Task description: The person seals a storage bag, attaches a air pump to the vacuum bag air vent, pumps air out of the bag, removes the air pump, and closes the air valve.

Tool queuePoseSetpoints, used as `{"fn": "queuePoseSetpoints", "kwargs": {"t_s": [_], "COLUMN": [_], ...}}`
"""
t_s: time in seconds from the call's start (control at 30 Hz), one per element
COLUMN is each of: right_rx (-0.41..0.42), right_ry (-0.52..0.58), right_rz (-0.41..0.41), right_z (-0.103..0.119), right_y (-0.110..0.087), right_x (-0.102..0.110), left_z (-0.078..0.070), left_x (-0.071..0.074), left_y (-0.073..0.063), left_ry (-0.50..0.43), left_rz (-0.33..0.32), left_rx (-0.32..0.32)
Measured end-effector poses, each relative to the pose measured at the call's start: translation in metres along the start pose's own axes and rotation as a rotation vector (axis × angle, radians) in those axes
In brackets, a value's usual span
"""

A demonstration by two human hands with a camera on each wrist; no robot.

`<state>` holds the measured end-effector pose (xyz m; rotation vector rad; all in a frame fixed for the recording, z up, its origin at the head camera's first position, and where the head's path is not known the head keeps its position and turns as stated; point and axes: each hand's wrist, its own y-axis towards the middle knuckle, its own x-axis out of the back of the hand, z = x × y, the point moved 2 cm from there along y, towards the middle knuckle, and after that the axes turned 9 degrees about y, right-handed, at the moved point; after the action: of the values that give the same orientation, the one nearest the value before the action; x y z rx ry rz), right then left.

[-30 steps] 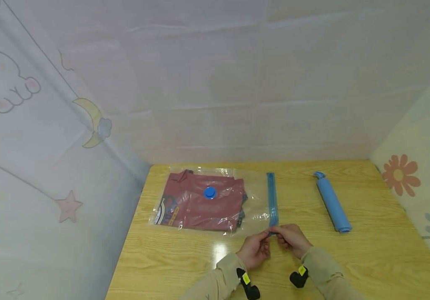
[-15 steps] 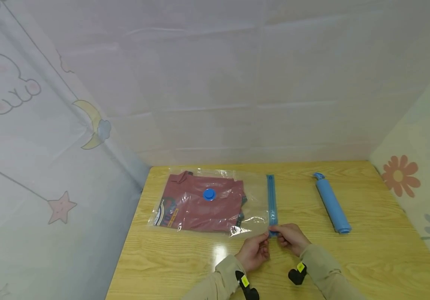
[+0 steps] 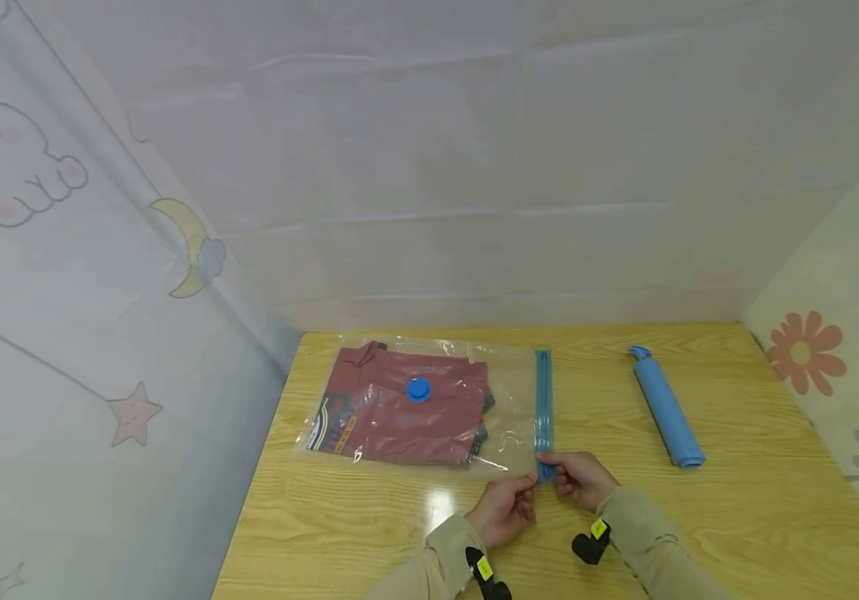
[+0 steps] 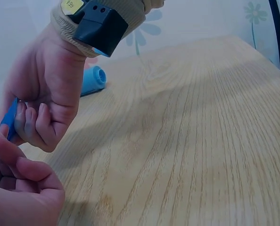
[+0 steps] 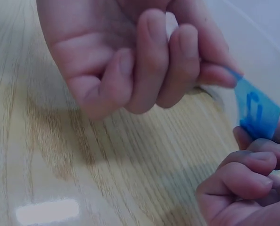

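A clear vacuum storage bag (image 3: 513,400) lies flat on the table. Inside it is a folded dark-red garment (image 3: 429,429), beneath a round blue valve (image 3: 417,390). The blue zip strip (image 3: 544,400) runs down the bag's right side. At its near end my left hand (image 3: 502,510) pinches the bag's corner between thumb and finger. Just to the right, my right hand (image 3: 582,479) pinches the strip itself. The blue corner (image 5: 258,110) is stretched between both hands in the right wrist view. Curled fingers partly hide the grips.
To the right on the wooden table (image 3: 369,533) lies a blue hand pump (image 3: 669,412), its handle pointing away. A printed cloth wall (image 3: 414,275) rises behind the table's far edge, with others at both sides.
Both hands have shifted very slightly down toward the near edge, and more of the strip's near end shows between them. Both pinches hold. The garment and pump stay in place.
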<state>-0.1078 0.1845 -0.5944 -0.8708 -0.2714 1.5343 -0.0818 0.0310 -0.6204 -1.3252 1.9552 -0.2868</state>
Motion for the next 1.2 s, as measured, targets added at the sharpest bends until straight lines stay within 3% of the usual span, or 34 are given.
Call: {"fn": "queuePoseSetpoints", "kwargs": {"t_s": [0.13, 0.37, 0.87, 1.2], "right_rx": [0.021, 0.074, 0.129, 0.159], "right_ry": [0.033, 0.042, -0.08, -0.085], "right_rz": [-0.016, -0.134, -0.203, -0.242], "right_z": [0.0, 0.005, 0.015, 0.017], "right_y": [0.003, 0.014, 0.03, 0.035], "right_x": [0.001, 0.012, 0.015, 0.017], "left_z": [0.002, 0.01, 0.019, 0.041], "left_x": [0.001, 0.001, 0.009, 0.026], "left_y": [-0.003, -0.008, -0.035, -0.054], "left_ry": [-0.014, -0.024, 0.082, 0.152], "left_rz": [0.025, 0.107, 0.07, 0.066], "left_rx": [0.0, 0.023, -0.04, -0.065]}}
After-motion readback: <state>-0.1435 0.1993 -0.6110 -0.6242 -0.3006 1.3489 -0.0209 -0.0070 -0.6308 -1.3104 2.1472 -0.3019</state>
